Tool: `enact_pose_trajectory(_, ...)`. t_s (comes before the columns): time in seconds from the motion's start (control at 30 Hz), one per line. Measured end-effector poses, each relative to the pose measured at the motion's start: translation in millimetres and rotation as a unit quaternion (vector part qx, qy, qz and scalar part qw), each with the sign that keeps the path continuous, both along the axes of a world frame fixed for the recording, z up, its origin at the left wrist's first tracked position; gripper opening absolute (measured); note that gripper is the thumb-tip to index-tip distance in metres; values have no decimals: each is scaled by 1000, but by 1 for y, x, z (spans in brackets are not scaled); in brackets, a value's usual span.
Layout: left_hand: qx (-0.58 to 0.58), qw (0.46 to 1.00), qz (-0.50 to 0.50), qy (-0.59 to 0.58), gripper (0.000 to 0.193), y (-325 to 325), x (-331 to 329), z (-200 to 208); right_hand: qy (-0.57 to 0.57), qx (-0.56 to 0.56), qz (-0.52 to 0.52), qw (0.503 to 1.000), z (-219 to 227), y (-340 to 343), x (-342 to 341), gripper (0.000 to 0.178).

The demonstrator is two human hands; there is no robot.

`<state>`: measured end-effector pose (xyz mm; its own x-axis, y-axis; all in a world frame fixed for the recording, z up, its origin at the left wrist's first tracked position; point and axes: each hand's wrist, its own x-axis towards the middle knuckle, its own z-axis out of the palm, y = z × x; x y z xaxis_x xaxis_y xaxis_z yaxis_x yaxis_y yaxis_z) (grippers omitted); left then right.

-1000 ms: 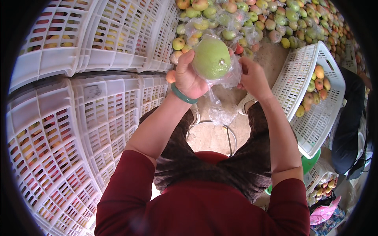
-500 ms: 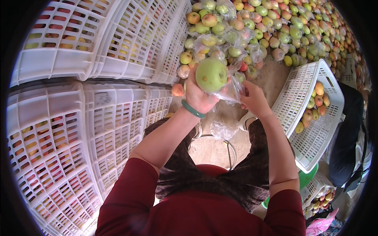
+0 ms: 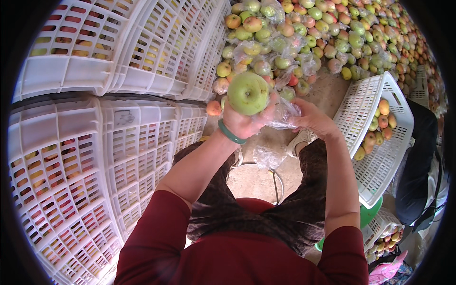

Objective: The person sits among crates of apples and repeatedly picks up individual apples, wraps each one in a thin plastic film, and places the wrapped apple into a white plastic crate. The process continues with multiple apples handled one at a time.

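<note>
A large green apple point(image 3: 247, 93) rests in my left hand point(image 3: 244, 122), its dimpled end facing up. My left fingers curl round its underside, and a green bangle circles that wrist. Just to the right, my right hand point(image 3: 312, 118) pinches a crumpled clear plastic bag point(image 3: 285, 114), which stretches between both hands. The bag is off the apple's upper surface. Beyond my hands lies a heap of red, yellow and green apples point(image 3: 327, 38), several of them wrapped in clear plastic.
Stacked white crates point(image 3: 107, 107) full of apples line the left side. A tilted white basket point(image 3: 339, 111) holds several apples at the right. Between my feet lie loose plastic film point(image 3: 269, 156) and a thin hose point(image 3: 277, 183). A green tub point(image 3: 370, 213) sits behind the basket.
The apple has turned so its dimpled end faces up, and it has shifted slightly left. My right hand has tilted, and the bag is bunched more between my hands.
</note>
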<state>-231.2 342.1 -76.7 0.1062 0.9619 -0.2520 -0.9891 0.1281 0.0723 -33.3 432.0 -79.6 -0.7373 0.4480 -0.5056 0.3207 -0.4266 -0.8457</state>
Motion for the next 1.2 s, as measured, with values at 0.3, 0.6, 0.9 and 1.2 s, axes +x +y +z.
enact_pose_trajectory(0.3,-16,981,-54,187,47,4,-1,-7,50,380,-129,914,63,-17,-18,61)
enact_pose_trajectory(0.6,-74,930,-100,347,61,5,28,10,-26,424,-47,904,49,-31,-26,74)
enact_pose_trajectory(0.9,54,747,-128,651,71,11,22,8,44,172,-111,978,25,-26,-11,72)
enact_pose_trajectory(1.2,11,746,-126,654,21,22,16,7,115,-108,-56,986,24,-19,4,71)
